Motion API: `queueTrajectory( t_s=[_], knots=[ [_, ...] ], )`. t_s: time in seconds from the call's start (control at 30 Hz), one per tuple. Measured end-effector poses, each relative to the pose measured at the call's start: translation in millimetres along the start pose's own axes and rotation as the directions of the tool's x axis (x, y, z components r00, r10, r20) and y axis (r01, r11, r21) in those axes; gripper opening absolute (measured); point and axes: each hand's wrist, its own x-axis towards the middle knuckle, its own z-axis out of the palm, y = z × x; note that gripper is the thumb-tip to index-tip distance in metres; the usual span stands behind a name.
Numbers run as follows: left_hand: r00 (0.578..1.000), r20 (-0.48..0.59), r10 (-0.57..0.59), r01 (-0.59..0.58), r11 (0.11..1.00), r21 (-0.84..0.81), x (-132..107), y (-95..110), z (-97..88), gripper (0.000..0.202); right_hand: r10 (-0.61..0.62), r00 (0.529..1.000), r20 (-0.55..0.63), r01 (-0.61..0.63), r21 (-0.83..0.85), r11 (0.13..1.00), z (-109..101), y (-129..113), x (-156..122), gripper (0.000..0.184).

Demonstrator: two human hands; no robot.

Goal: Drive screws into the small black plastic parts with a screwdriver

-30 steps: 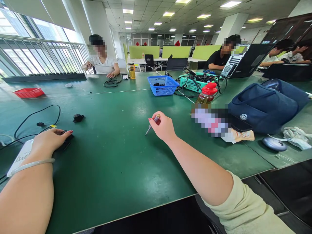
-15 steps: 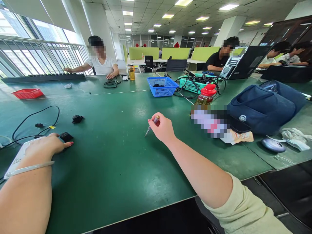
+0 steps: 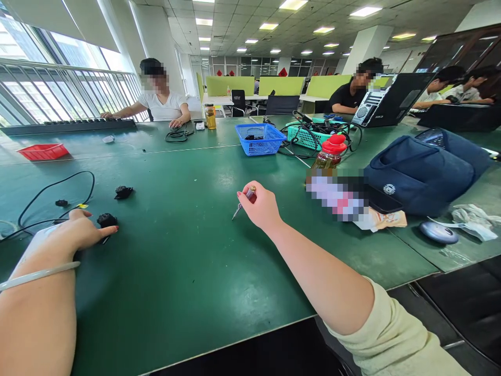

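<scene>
My right hand [image 3: 263, 204] is closed around a small screwdriver [image 3: 237, 211]. Its reddish-brown handle end shows above the fist, and its thin metal shaft points down and left at the green table. At the left, my left hand [image 3: 83, 230] reaches low over the table. The thumb lies against a small black plastic part [image 3: 107, 220], which shows between thumb and index finger. The other fingers are hidden behind the hand. Beyond it are a second black part [image 3: 124, 192] and a smaller black piece [image 3: 61, 202], near a black cable [image 3: 43, 184].
A red tray [image 3: 44, 152] sits far left. Ahead are a blue basket [image 3: 260, 140] and a green basket [image 3: 307, 137] of cables. To the right are a red-lidded bottle [image 3: 332, 151], a navy bag [image 3: 422, 175] and a mouse [image 3: 439, 233]. Several people sit around the table.
My left hand has shifted slightly left, and its index finger is farther from the black part. That part looks turned. My right hand and the screwdriver have stayed put.
</scene>
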Motion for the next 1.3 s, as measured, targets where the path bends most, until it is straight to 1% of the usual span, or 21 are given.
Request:
queueTrajectory(
  t_s=[0.03, 0.1, 0.13, 0.17, 0.2, 0.23, 0.27, 0.3, 0.33, 0.37, 0.4, 0.5, 0.57, 0.73, 0.83, 0.9, 0.97, 1.17, 1.3],
  knots=[
    [0.996, 0.033, -0.081, 0.081, 0.997, -0.014, -3.2, 1.6, -5.1, 0.112, 0.004, 1.0, 0.002, -0.004, 0.002, 1.0, -0.1, 0.0, 0.0, 0.018],
    [0.978, 0.062, -0.202, 0.205, 0.977, -0.062, -14.7, 7.8, -18.2, 0.11, 0.011, 1.0, 0.005, -0.011, 0.005, 1.0, -0.1, 0.0, 0.0, 0.018],
    [0.969, 0.054, -0.242, 0.246, 0.964, -0.098, -22.3, 12.0, -24.8, 0.108, 0.013, 1.0, 0.006, -0.013, 0.006, 1.0, 0.0, 0.0, -0.1, 0.018],
    [0.969, 0.012, -0.247, 0.246, 0.96, -0.132, -30.3, 16.5, -30.4, 0.104, 0.012, 1.0, 0.005, -0.012, 0.006, 1.0, 0.1, -0.2, -0.2, 0.019],
    [0.975, -0.053, -0.214, 0.203, 0.966, -0.161, -37.8, 20.7, -34.5, 0.099, 0.01, 1.0, 0.003, -0.01, 0.005, 1.0, 0.2, -0.3, -0.3, 0.019],
    [0.979, -0.13, -0.16, 0.134, 0.973, -0.189, -44.1, 24.4, -36.7, 0.093, 0.007, 1.0, 0.003, -0.007, 0.004, 1.0, 0.3, -0.5, -0.5, 0.019],
    [0.972, -0.204, -0.113, 0.07, 0.976, -0.207, -48.7, 27.4, -36.9, 0.087, 0.004, 1.0, 0.001, -0.004, 0.003, 1.0, 0.4, -0.7, -0.6, 0.019],
    [0.965, -0.254, -0.065, 0.009, 0.976, -0.216, -51.3, 29.6, -35.3, 0.082, 0.001, 1.0, -0.002, -0.001, 0.002, 1.0, 0.4, -1.0, -0.6, 0.019],
    [0.961, -0.276, -0.027, -0.036, 0.975, -0.219, -52.0, 31.1, -32.4, 0.078, 0.0, 1.0, -0.003, 0.0, 0.002, 1.0, 0.4, -1.2, -0.7, 0.019],
    [0.963, -0.271, 0.002, -0.063, 0.975, -0.215, -51.3, 32.2, -28.8, 0.076, -0.001, 1.0, -0.004, 0.001, 0.003, 1.0, 0.3, -1.5, -0.8, 0.019],
    [0.97, -0.242, 0.027, -0.079, 0.975, -0.206, -49.5, 32.9, -24.9, 0.075, 0.0, 1.0, -0.005, 0.0, 0.004, 1.0, 0.2, -1.6, -0.8, 0.019],
    [0.99, -0.125, 0.07, -0.087, 0.986, -0.139, -43.2, 34.5, -16.3, 0.07, 0.007, 1.0, 0.002, -0.007, 0.006, 1.0, -0.1, -1.7, -0.7, 0.019],
    [0.992, -0.092, 0.088, -0.097, 0.99, -0.1, -41.2, 35.9, -14.3, 0.068, 0.008, 1.0, 0.004, -0.008, 0.005, 1.0, -0.1, -1.2, -0.6, 0.018],
    [0.986, -0.087, 0.145, -0.15, 0.987, -0.059, -41.7, 39.6, -16.3, 0.07, 0.01, 1.0, 0.003, -0.01, 0.001, 1.0, 0.4, -0.4, -0.4, 0.019],
    [0.991, -0.071, 0.115, -0.116, 0.993, -0.015, -42.4, 41.7, -17.7, 0.071, 0.005, 1.0, 0.004, -0.005, -0.007, 1.0, 0.3, -0.6, -0.4, 0.019],
    [0.992, -0.078, 0.104, -0.104, 0.995, -0.003, -42.8, 42.3, -17.9, 0.072, 0.005, 1.0, 0.002, -0.005, -0.011, 1.0, 0.1, -0.8, -0.3, 0.019],
    [0.991, -0.086, 0.105, -0.106, 0.994, -0.011, -43.1, 42.1, -17.4, 0.072, 0.009, 1.0, 0.001, -0.009, -0.009, 1.0, 0.0, -0.8, -0.5, 0.018],
    [0.993, -0.066, 0.095, -0.099, 0.993, -0.059, -40.7, 38.5, -12.7, 0.076, 0.002, 1.0, 0.008, -0.002, 0.01, 1.0, 0.2, 0.1, -1.0, 0.019],
    [0.987, -0.095, 0.126, -0.134, 0.988, -0.082, -35.5, 35.2, -6.7, 0.076, 0.002, 1.0, -0.001, -0.002, 0.007, 1.0, 0.4, 1.2, -0.9, 0.02]
  ],
)
